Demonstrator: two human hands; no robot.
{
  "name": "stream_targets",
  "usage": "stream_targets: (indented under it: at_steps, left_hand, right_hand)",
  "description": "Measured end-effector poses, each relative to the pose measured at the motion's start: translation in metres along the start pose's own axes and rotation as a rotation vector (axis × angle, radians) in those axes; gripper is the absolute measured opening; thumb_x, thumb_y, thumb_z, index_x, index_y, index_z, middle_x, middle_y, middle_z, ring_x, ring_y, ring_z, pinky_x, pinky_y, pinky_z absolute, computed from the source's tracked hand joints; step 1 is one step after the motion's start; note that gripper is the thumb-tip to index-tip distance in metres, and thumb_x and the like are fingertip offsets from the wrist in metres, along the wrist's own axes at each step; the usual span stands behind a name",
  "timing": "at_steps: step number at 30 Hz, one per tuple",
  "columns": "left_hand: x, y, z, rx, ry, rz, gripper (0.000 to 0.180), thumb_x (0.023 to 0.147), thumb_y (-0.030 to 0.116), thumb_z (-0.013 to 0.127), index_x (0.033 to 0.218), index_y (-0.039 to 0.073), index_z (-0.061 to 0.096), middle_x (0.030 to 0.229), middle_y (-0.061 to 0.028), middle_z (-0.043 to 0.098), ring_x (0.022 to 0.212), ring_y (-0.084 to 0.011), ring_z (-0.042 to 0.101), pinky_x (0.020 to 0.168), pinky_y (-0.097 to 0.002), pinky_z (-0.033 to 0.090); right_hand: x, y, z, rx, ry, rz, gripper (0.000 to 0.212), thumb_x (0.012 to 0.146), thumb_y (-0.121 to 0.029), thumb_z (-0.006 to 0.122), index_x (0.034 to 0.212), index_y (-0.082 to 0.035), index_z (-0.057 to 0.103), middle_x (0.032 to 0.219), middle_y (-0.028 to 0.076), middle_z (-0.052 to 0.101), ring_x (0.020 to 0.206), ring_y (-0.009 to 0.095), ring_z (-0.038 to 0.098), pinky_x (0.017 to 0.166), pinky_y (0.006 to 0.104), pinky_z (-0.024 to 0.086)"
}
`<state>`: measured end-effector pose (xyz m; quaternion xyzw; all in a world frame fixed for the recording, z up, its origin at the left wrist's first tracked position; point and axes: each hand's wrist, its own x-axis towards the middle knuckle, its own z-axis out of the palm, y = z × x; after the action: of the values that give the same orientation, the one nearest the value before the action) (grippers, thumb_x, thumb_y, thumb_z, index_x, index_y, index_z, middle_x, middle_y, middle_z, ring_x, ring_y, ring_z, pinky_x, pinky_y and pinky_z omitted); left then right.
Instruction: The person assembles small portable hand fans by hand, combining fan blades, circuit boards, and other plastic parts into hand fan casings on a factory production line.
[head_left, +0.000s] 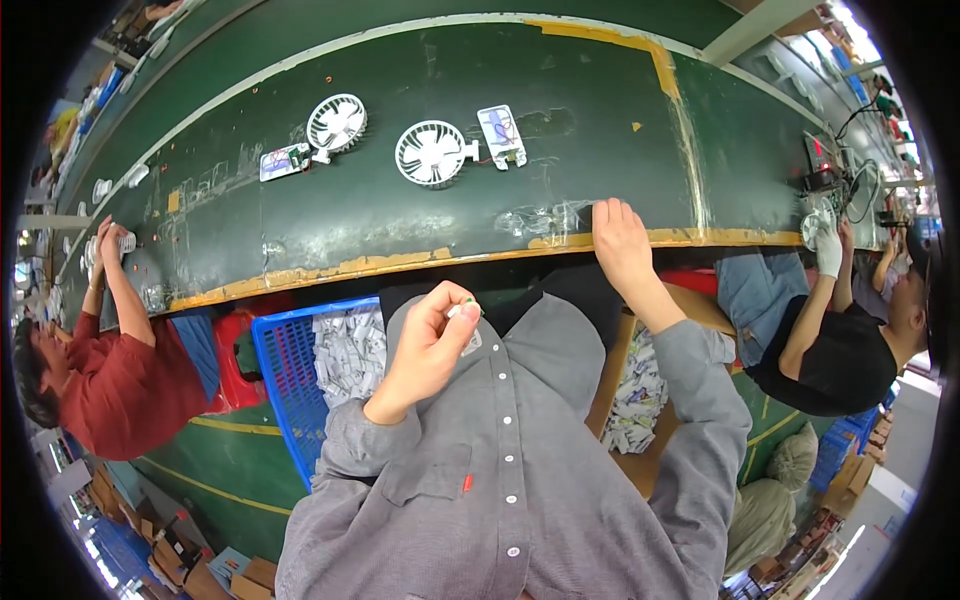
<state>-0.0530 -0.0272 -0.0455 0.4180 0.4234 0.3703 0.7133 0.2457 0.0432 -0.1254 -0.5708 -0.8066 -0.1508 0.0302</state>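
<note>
My left hand (425,345) is raised over my lap with thumb and index finger closed in a pinch. A tiny part with white and green (467,303) shows at its fingertips, too small to name. My right hand (622,243) rests on the bench's near edge, fingers close together and laid over the top. Beside it, a shiny clear patch like plastic film or tape (550,218) lies on the surface. Farther in are two white fan heads, one at centre (431,153) and one to its left (337,123). Each joins an opened white housing (501,137) with wires exposed.
The dark green bench (350,210) has worn yellow edge tape. A blue crate (285,375) of white packets stands by my left side, a cardboard box (620,400) of packets by my right. Co-workers sit left (140,380) and right (840,350); the right one wears a white glove.
</note>
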Motion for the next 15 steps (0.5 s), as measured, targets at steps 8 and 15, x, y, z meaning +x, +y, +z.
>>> stream_targets:
  at_steps: [8,15]
  left_hand:
    - [-0.001,-0.015,-0.006,0.013,0.034,-0.007,0.016,0.1,0.018,0.054,0.09,0.006,0.052,0.068,0.0075,0.046,0.058,0.0011,0.037,0.051,-0.0186,0.029]
    - [0.003,-0.015,-0.004,0.016,0.012,-0.007,0.016,0.1,0.018,0.054,0.09,0.006,0.052,0.067,0.0077,0.046,0.058,0.0008,0.037,0.051,-0.0184,0.03]
  right_hand:
    - [-0.001,-0.001,0.005,0.169,0.014,0.067,0.01,0.079,-0.001,0.053,0.088,-0.003,0.047,0.083,0.013,0.051,0.08,0.028,0.057,0.071,0.038,0.05]
    - [-0.009,-0.044,-0.008,0.274,0.0,0.096,0.007,0.079,-0.002,0.051,0.086,-0.002,0.048,0.082,0.014,0.051,0.079,0.029,0.056,0.07,0.0376,0.048]
